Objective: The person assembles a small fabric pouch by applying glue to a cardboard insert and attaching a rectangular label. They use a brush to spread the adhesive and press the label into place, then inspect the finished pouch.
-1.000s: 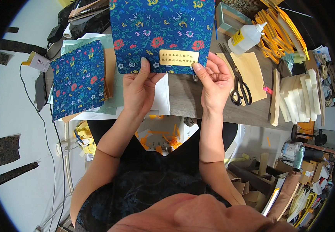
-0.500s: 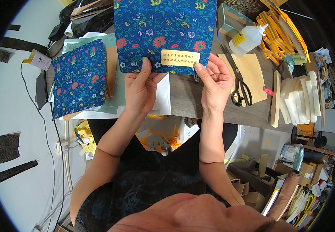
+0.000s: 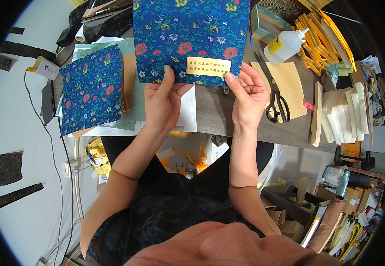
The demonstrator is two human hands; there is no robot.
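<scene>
Blue is the flowered cover (image 3: pixel 188 35) I see, held over the surface (image 3: pixel 212 108) — left hand (image 3: pixel 163 104) and right hand (image 3: pixel 248 102) both pinch its near edge — and scissors (image 3: pixel 274 85) lie rightward, partly on paper (image 3: pixel 293 84).

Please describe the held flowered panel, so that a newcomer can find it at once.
Above the grey table, find the left hand and right hand. They hold a blue flowered panel by its lower edge; unlike the similar panel lying leftward, it shows a cream label.

matt cloth panel (image 3: pixel 191 33), smooth plas. bottle (image 3: pixel 284 47)
</scene>
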